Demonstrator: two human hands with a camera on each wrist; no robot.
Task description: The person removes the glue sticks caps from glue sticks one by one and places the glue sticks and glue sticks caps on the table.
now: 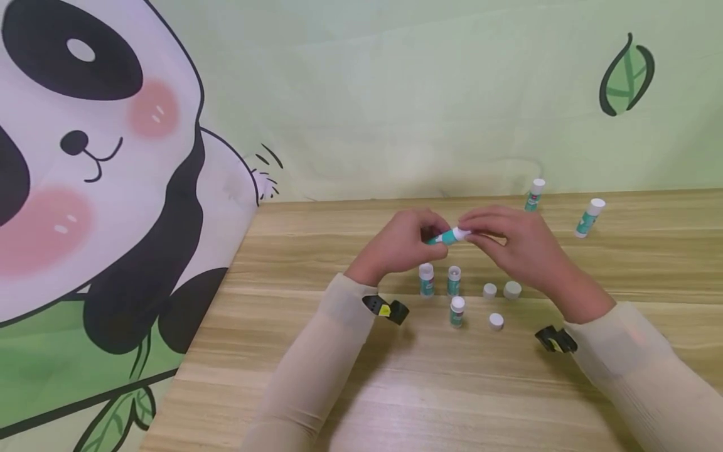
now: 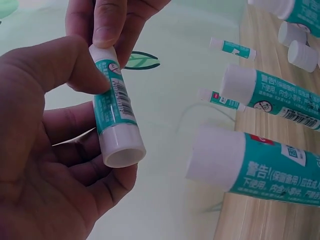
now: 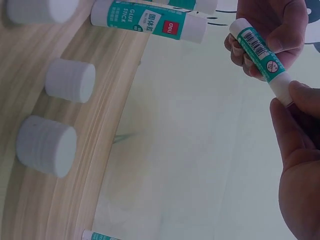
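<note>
A teal-and-white glue stick (image 1: 449, 236) is held up above the wooden table, tilted, between both hands. My left hand (image 1: 402, 243) grips its teal barrel, with the thumb lying along the label in the left wrist view. The fingers and thumb of my right hand (image 1: 522, 245) pinch the white cap (image 3: 283, 90) at the other end. Below the hands, two upright glue sticks (image 1: 426, 284) (image 1: 454, 284) show open tops. A third glue stick (image 1: 457, 314) stands nearer, white at its top. Loose white caps (image 1: 489, 290) (image 1: 512, 290) (image 1: 496, 321) lie to their right.
Two more glue sticks, both with white tops, stand at the back right: one (image 1: 533, 196) by the table's far edge, another (image 1: 590, 220) farther right. Behind the wooden table (image 1: 452, 389) hangs a pale green cloth (image 1: 395, 113) with a panda print (image 1: 130, 150) on the left.
</note>
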